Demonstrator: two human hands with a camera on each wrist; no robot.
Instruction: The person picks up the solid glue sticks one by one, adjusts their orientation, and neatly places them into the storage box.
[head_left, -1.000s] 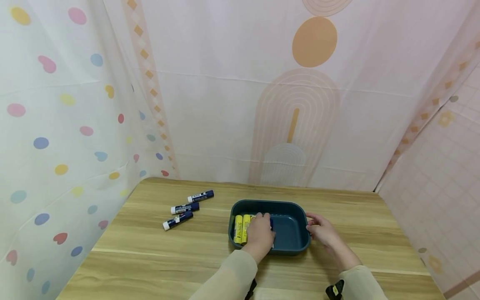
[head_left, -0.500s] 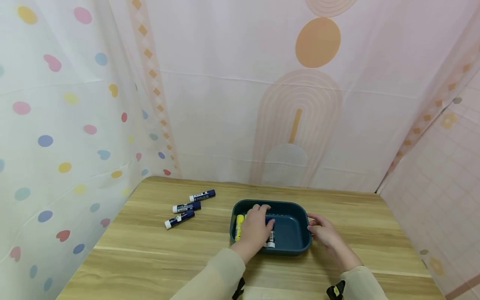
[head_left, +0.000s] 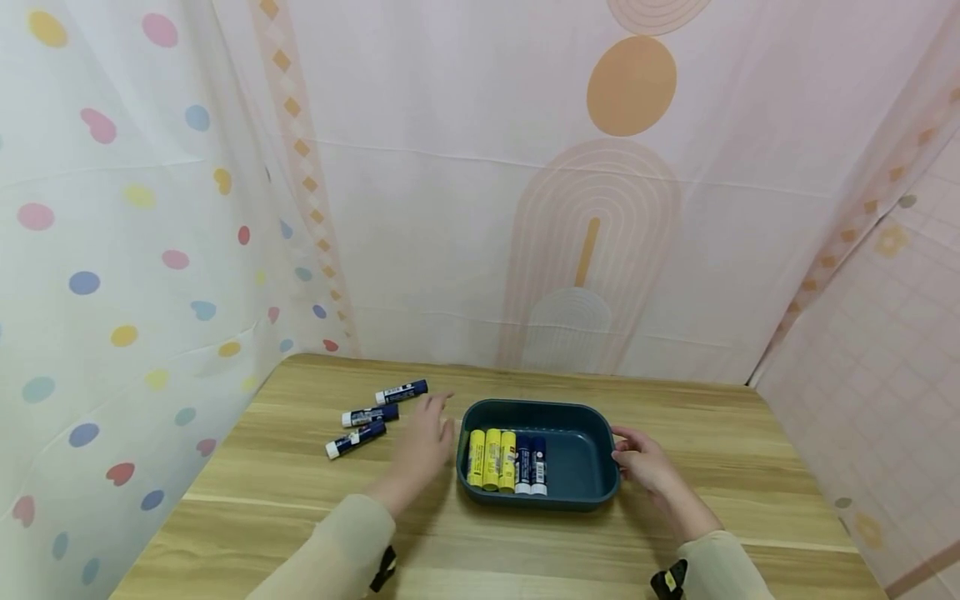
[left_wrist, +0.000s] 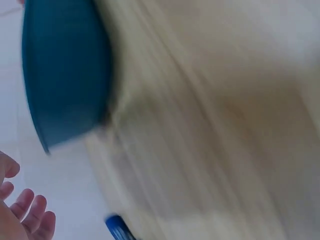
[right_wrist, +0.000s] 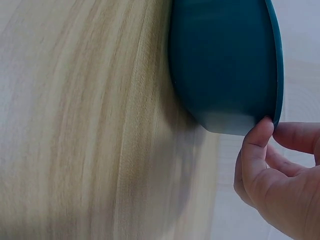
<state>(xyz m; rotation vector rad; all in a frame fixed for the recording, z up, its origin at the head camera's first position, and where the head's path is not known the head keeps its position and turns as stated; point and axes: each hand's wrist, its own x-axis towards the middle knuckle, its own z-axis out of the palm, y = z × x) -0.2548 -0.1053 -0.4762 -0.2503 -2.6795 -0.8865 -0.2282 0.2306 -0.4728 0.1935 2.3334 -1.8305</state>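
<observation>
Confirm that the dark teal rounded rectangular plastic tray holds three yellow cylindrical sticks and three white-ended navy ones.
Wrong on the navy count: the head view shows two white-ended navy cylindrical sticks in the dark teal plastic tray, not three. The three yellow cylindrical sticks are right.

Tray (head_left: 573, 463) from above and wrist-close

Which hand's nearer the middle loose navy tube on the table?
Left. The left hand is between the tube and the teal container; the right hand is farther away, gripping the container's right end.
</observation>
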